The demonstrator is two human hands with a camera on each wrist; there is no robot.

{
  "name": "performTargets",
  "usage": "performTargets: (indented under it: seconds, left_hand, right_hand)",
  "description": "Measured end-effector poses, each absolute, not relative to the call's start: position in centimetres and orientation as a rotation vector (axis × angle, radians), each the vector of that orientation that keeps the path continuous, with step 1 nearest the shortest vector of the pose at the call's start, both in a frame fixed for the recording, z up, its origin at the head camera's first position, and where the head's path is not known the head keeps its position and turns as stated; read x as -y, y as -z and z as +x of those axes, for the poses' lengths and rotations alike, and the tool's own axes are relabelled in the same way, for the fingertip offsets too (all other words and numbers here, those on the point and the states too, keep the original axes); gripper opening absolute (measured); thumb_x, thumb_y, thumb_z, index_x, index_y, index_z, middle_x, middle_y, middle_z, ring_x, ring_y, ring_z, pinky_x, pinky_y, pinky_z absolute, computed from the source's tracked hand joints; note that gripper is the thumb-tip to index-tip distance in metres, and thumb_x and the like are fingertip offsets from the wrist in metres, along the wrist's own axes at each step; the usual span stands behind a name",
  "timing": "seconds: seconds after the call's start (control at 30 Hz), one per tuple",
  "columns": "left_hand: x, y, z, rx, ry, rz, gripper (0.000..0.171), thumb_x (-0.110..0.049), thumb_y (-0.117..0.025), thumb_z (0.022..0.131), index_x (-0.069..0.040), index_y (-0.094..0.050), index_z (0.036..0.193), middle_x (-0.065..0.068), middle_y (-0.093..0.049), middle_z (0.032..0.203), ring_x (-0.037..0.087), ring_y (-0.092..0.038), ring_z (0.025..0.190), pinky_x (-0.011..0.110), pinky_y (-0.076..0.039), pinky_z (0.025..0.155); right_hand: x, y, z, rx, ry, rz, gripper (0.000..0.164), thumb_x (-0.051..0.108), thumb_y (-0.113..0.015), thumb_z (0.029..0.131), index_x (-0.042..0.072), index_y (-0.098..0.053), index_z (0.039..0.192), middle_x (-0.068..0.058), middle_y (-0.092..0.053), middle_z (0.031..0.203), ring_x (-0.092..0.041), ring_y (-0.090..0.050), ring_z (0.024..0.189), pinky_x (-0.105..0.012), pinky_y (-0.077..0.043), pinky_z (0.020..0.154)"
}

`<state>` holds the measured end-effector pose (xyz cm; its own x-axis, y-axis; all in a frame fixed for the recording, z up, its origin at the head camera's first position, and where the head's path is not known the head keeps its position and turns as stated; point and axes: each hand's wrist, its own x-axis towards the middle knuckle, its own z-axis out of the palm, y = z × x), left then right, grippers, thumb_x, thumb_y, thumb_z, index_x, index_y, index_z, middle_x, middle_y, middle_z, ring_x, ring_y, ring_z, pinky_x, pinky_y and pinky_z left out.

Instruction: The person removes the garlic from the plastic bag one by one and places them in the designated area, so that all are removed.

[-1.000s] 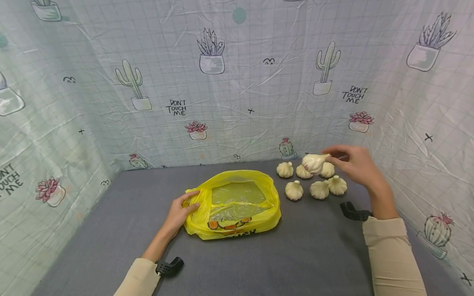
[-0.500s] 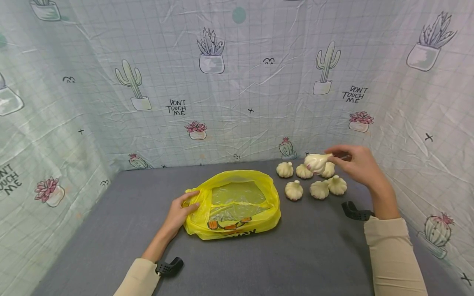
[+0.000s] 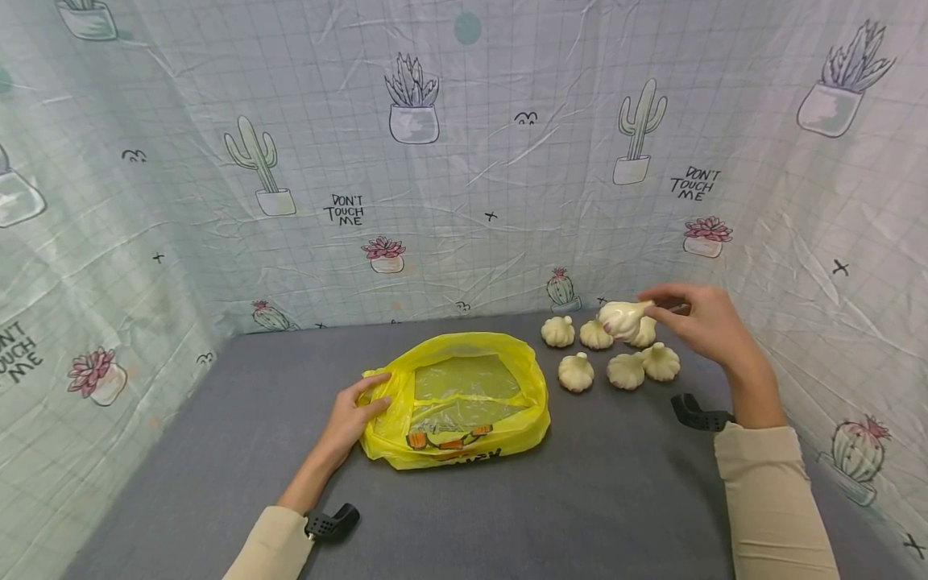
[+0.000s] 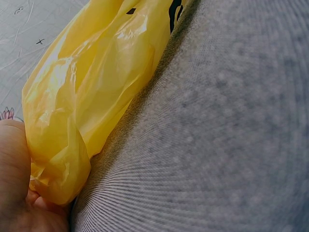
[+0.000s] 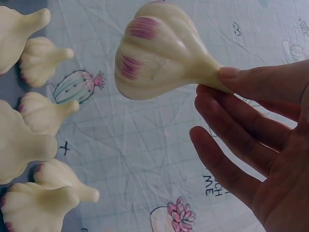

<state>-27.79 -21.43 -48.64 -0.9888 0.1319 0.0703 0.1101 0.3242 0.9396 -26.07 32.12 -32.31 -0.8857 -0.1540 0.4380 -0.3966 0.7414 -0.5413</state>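
Note:
My right hand [image 3: 699,321] pinches a white garlic bulb [image 3: 621,319] by its stem, holding it up above the other bulbs. In the right wrist view, that garlic bulb [image 5: 159,53] shows purple streaks, and its stem sits between thumb and fingertips. A yellow plastic bag [image 3: 532,419] lies on the table with its mouth spread open and upward. At the bag's left edge my left hand [image 3: 348,417] grips the rim. The left wrist view has the bag's film [image 4: 63,140] between thumb [image 4: 12,159] and fingers, which are mostly hidden.
Several more garlic bulbs [image 3: 576,372] sit on the grey table [image 3: 580,499] to the right of the bag, in two loose rows. Behind and at both sides hangs a cactus-print cloth [image 3: 464,177]. Black wrist cameras [image 3: 333,522] are strapped to both arms.
My right hand has shifted slightly to the right with the garlic bulb in its fingers. The left hand and the bag stay where they were.

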Motion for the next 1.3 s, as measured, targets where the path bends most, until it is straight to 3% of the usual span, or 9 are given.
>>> performTargets:
  seconds: [0.7, 1.03, 1.13, 1.3]
  left_hand:
    - [21.40, 48.62, -27.85, -2.556, -1.777, 0.192, 0.049, -0.015, -0.066, 0.101, -0.011, -0.056, 0.149, 0.013, -0.047, 0.160, 0.033, -0.025, 0.158, 0.057, -0.022, 0.127]
    - [21.43, 48.50, -27.80, -2.543, -1.797, 0.206, 0.049, -0.015, -0.066, 0.101, -0.011, -0.056, 0.149, 0.012, -0.048, 0.160, 0.032, -0.025, 0.158, 0.057, -0.023, 0.127]
    - [21.51, 48.54, -27.82, -2.555, -1.784, 0.228, 0.049, -0.016, -0.065, 0.102, -0.010, -0.055, 0.150, 0.014, -0.047, 0.160, 0.034, -0.024, 0.158, 0.059, -0.022, 0.126]
    - [21.54, 48.65, -27.87, -2.563, -1.776, 0.238, 0.050, -0.016, -0.065, 0.102, -0.010, -0.055, 0.150, 0.015, -0.046, 0.160, 0.036, -0.023, 0.158, 0.060, -0.022, 0.126]
  right_hand:
    - [-32.53, 32.44, -26.21, 2.604, -0.870, 0.418, 0.022, 0.016, -0.070, 0.099, 0.006, -0.077, 0.117, -0.020, -0.077, 0.111, 0.007, -0.065, 0.082, -0.012, -0.051, 0.070]
    - [-32.62, 32.39, -26.27, 2.631, -0.846, 0.392, 0.024, 0.019, -0.069, 0.101, 0.006, -0.077, 0.119, -0.020, -0.076, 0.114, -0.015, -0.072, 0.087, -0.016, -0.051, 0.071]
    - [-32.74, 32.47, -26.31, 2.627, -0.846, 0.398, 0.023, 0.018, -0.069, 0.101, 0.006, -0.077, 0.119, -0.020, -0.076, 0.114, -0.007, -0.070, 0.086, -0.015, -0.051, 0.071]
    - [-32.99, 32.73, -26.48, 2.617, -0.849, 0.413, 0.023, 0.017, -0.069, 0.100, 0.006, -0.077, 0.118, -0.020, -0.076, 0.111, 0.018, -0.056, 0.084, -0.011, -0.049, 0.072]
